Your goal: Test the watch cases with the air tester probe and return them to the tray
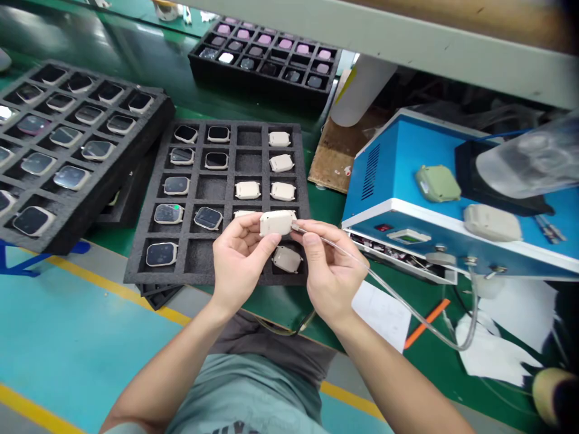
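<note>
My left hand (242, 253) is closed on a beige watch case (277, 223), held above the near right part of a dark foam tray (136, 268). Between the fingers of my right hand (337, 265) is the metal tip of a clear tube (393, 295). That tip meets the right side of the case; whether it enters an opening there I cannot tell. Below lies another beige case (287, 259) in its compartment. Watches with dark screens, such as this one (161, 254), fill the tray's left side, and beige cases (248, 190) lie toward the right.
The tube runs to a blue machine (384, 205), on which rest a green case (438, 183), a beige case (492, 222) and a clear bottle (529, 160). A second watch tray (158, 111) stands left, a third tray (257, 78) behind. An orange strip (427, 323) and papers lie right. A shelf edge (407, 51) overhangs.
</note>
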A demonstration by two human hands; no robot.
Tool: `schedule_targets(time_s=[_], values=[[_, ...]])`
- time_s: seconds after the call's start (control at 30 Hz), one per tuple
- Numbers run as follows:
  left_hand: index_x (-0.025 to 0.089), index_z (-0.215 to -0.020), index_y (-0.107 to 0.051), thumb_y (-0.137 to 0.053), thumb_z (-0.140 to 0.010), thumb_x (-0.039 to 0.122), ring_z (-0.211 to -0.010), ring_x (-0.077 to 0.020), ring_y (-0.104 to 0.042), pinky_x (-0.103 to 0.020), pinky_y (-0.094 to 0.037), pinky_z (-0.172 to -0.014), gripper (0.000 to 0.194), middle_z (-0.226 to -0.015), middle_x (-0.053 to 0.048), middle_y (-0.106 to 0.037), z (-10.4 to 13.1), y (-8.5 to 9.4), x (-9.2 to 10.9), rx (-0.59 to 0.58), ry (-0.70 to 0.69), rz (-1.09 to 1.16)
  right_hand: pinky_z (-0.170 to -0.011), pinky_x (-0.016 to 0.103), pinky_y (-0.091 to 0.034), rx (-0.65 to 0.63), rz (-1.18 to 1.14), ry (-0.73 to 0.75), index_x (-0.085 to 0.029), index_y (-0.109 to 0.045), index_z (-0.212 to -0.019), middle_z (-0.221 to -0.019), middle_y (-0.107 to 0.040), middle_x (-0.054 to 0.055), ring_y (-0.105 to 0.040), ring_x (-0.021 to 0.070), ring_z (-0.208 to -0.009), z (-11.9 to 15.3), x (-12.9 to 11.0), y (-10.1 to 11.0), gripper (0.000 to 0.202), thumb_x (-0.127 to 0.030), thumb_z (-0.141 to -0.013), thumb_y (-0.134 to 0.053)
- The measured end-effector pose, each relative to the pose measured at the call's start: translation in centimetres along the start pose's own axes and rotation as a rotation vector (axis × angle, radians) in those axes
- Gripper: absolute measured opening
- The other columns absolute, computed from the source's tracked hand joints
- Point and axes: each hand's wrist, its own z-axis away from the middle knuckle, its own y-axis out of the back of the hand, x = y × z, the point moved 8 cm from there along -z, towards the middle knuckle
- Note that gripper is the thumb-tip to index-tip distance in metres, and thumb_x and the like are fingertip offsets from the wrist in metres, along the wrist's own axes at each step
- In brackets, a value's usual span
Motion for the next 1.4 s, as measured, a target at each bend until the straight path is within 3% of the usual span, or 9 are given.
schedule_targets(time_s=[0.8,1.13,1.4], values=[[0.019,-0.104,-0.071,-0.091,-0.079,0.032,-0.095,-0.0211,-0.078,-0.032,-0.065,-0.087,0.034,-0.102,-0.007,-0.079,0.03,-0.19,0.34,-0.015,-0.015,-0.037,-0.089,0.044,-0.069,-0.022,0.029,-0.003,-0.025,-0.078,-0.100,-0.107,-0.078,0.008,-0.077,0.0250,-0.103,-0.01,0.01,-0.10,0.007,-0.027,-0.099,-0.071],[0.018,-0.104,-0.074,-0.089,-0.081,0.019,-0.093,-0.0158,-0.078,-0.023,-0.063,-0.086,0.028,-0.101,-0.005,-0.080,-0.09,-0.24,0.56,-0.040,-0.067,0.012,-0.091,0.042,-0.068,-0.029,0.009,-0.006,-0.023,-0.078,-0.100,-0.108,-0.077,0.008,-0.076,0.0242,-0.104,0.00,0.21,-0.16,0.008,-0.026,-0.099,-0.071],[0.020,-0.106,-0.076,-0.090,-0.081,0.017,-0.096,-0.0149,-0.078,-0.021,-0.062,-0.091,0.029,-0.103,-0.004,-0.080,-0.59,0.09,0.50,-0.033,-0.073,-0.008,-0.089,0.036,-0.068,-0.061,-0.050,-0.011,-0.024,-0.079,-0.102,-0.108,-0.076,0.008,-0.075,0.0212,-0.103,-0.55,0.23,-0.72,0.010,-0.025,-0.101,-0.069]])
